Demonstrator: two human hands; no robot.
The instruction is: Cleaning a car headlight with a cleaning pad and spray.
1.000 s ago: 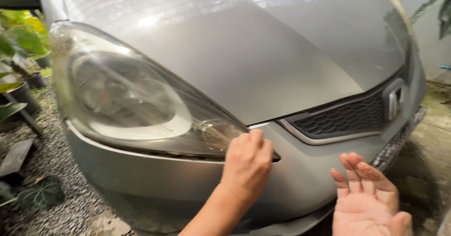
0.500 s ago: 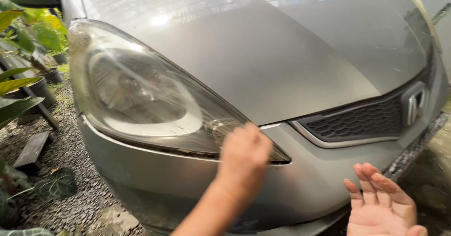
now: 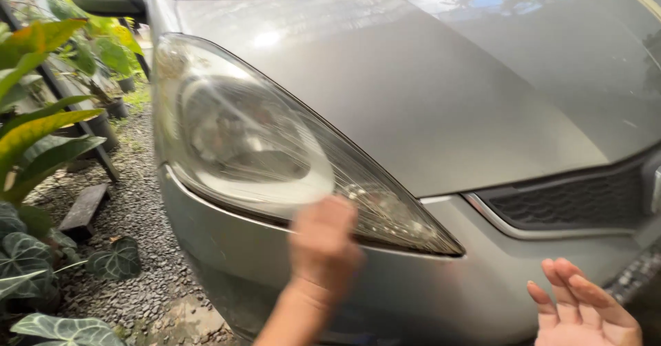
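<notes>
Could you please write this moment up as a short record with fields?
Setting: outdoors, gravel ground, potted plants at the left
Main thing: grey car, bonnet shut
Left hand: blurred, on the lower edge of the hazy headlight; fingers cannot be made out
Right hand: open, palm up, empty, in front of the bumper
Grille: dark mesh

I am standing outdoors in daylight. Grey gravel (image 3: 131,215) is covering the ground to my left, where green leafy plants (image 3: 34,132) in dark pots (image 3: 103,129) are crowding along the far left edge.
</notes>
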